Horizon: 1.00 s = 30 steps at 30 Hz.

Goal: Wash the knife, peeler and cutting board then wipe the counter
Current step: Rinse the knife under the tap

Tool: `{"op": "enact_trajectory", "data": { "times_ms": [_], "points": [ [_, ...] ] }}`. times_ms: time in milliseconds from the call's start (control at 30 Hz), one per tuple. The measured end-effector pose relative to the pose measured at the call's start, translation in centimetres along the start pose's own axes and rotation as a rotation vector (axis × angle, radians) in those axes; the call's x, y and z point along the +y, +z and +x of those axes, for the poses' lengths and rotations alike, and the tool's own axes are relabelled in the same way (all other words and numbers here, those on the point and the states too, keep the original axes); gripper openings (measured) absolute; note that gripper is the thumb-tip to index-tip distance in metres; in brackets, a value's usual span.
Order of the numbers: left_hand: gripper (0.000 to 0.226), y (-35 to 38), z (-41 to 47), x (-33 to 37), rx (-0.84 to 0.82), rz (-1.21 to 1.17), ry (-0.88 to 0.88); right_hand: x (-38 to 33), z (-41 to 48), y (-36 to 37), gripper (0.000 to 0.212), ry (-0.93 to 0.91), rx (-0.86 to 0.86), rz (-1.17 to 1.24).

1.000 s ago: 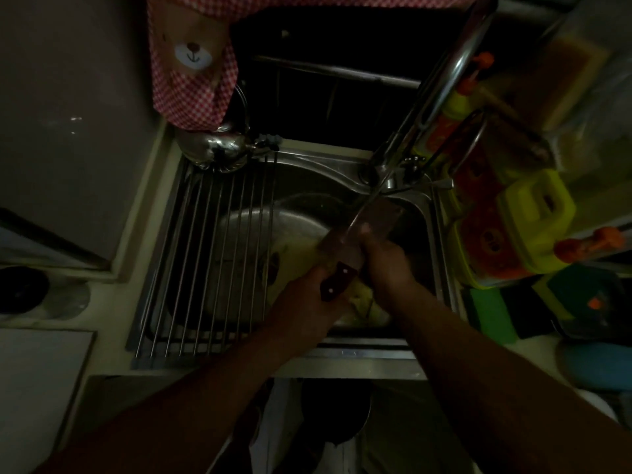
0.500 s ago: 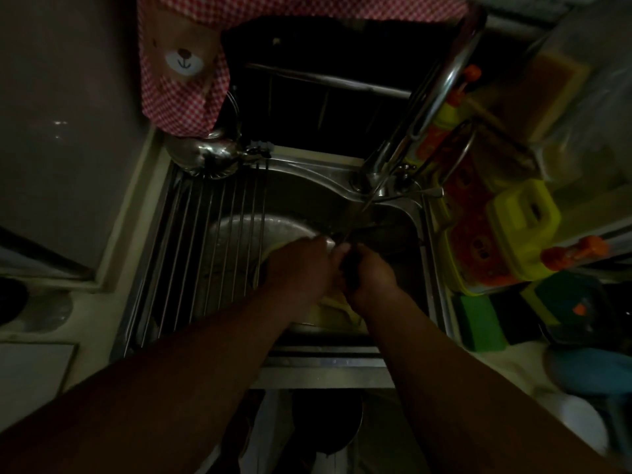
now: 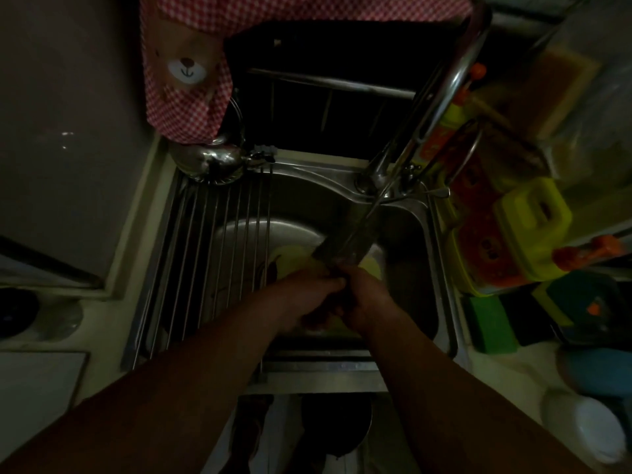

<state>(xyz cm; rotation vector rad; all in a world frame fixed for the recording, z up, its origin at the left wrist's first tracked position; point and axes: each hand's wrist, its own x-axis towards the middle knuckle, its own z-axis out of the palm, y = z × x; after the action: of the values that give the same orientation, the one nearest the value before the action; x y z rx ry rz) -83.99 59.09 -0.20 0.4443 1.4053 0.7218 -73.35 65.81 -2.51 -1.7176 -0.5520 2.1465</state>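
Both hands meet over the steel sink (image 3: 417, 254) in dim light. The knife (image 3: 345, 248), a broad cleaver-like blade, points up and away under the thin water stream from the tap (image 3: 441, 107). My left hand (image 3: 304, 295) is wrapped around its handle, which is hidden in the fist. My right hand (image 3: 367, 295) grips the knife at the base of the blade, touching the left hand. A pale yellow cutting board (image 3: 294, 258) lies in the basin beneath the hands, mostly covered. The peeler is not visible.
A roll-up wire rack (image 3: 205, 261) covers the sink's left half, with a steel kettle (image 3: 208, 162) at its far end. A red checked cloth (image 3: 184, 94) hangs above. Yellow and orange bottles (image 3: 533, 230) and a green sponge (image 3: 492, 323) crowd the right counter.
The blade has swung from lying low and hidden to pointing up under the water stream. Both hands stay clasped at the handle, a little lower in the basin than before.
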Motion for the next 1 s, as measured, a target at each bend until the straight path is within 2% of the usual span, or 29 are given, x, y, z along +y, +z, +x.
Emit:
{"op": "enact_trajectory", "data": {
  "times_ms": [100,167,200,300,333,367,433,467,533,600,733,833,900,1000],
  "points": [
    [0.024,0.7,-0.8,-0.3,0.024,0.067,0.068,-0.1,0.0,0.6,0.022,-0.074,0.009,-0.054],
    [0.016,0.5,-1.9,-0.5,-0.027,0.070,0.108,-1.5,0.6,0.4,0.033,-0.147,0.072,-0.120],
    [0.013,0.2,-2.4,-0.8,-0.060,0.066,0.120,-2.6,0.6,-0.1,0.043,-0.194,0.175,-0.245],
    [0.009,-0.4,-3.6,-1.0,-0.066,0.088,0.128,-4.3,0.6,-3.4,0.072,-0.474,0.553,-0.990],
    [0.010,-0.7,-3.7,-1.0,-0.061,0.094,0.138,-4.3,0.5,-4.3,0.074,-0.627,0.585,-1.180],
    [0.012,-1.0,-3.8,-0.8,-0.063,0.107,0.148,-4.0,0.4,-4.8,0.070,-0.783,0.508,-1.328],
    [0.018,-1.5,-3.8,-0.6,-0.083,0.135,0.152,-3.0,0.2,-4.9,0.059,-0.968,0.168,-1.510],
    [0.021,-1.6,-3.7,-0.7,-0.090,0.150,0.149,-2.3,0.1,-4.6,0.055,-1.002,0.003,-1.540],
    [0.019,-1.7,-3.7,-0.8,-0.092,0.166,0.146,-1.8,-0.7,-3.8,0.049,-0.971,-0.166,-1.563],
    [0.014,-1.8,-4.1,-1.0,-0.094,0.153,0.158,-2.5,-0.7,-4.4,0.051,-0.943,-0.174,-1.644],
    [0.013,-2.2,-5.1,-1.6,-0.139,0.146,0.176,-4.3,0.2,-6.2,0.060,-0.914,-0.020,-1.764],
    [0.013,-2.3,-5.2,-1.9,-0.123,0.144,0.198,-2.6,-1.1,-5.0,0.060,-1.037,-0.175,-1.813],
    [0.014,-2.4,-5.4,-1.9,-0.113,0.158,0.213,-2.6,-1.4,-4.8,0.062,-1.046,-0.224,-1.804],
    [0.015,-2.9,-6.1,-1.8,-0.112,0.210,0.228,-6.0,-0.1,-6.9,0.077,-0.864,0.006,-1.772]
  ]
}}
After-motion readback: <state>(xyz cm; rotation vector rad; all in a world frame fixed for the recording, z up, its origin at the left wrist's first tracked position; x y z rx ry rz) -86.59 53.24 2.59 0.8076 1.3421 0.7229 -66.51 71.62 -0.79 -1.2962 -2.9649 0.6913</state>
